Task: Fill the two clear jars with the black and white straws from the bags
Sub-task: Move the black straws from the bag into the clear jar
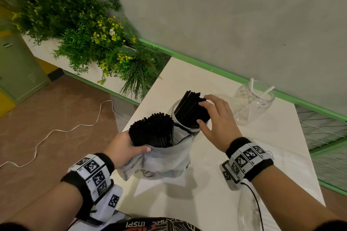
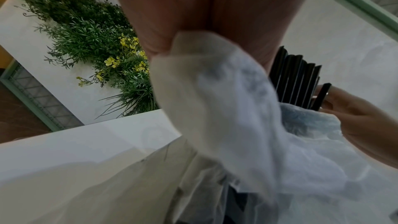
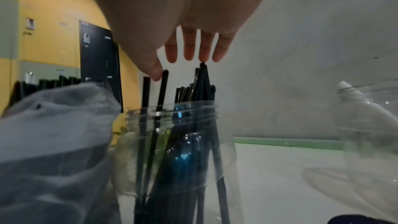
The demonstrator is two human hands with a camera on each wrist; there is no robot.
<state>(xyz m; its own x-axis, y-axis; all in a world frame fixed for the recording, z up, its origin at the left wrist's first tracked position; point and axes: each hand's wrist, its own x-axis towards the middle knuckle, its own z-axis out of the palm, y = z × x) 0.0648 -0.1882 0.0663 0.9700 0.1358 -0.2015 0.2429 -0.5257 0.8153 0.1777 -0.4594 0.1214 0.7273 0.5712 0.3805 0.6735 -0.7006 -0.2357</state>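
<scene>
On the white table [image 1: 212,199] a clear jar [image 1: 187,129] holds a leaning bunch of black straws [image 1: 191,108]. My right hand [image 1: 210,112] hovers over them with straight, spread fingers, and its fingertips [image 3: 202,57] touch the straw tops [image 3: 201,83] above the jar's [image 3: 172,142] rim. My left hand [image 1: 129,148] grips a translucent bag [image 1: 161,161] with a thick bundle of black straws [image 1: 152,130] sticking up, right beside the jar. The left wrist view is mostly filled by the bag [image 2: 215,100]. A second clear jar [image 1: 253,99] at the back right holds two white straws [image 1: 267,91].
A planter of green plants with yellow flowers [image 1: 90,33] stands left of the table. A green rail [image 1: 206,65] runs along the wall behind it. A white cable [image 1: 56,129] lies on the floor. A crumpled clear bag [image 1: 247,212] lies by my right forearm.
</scene>
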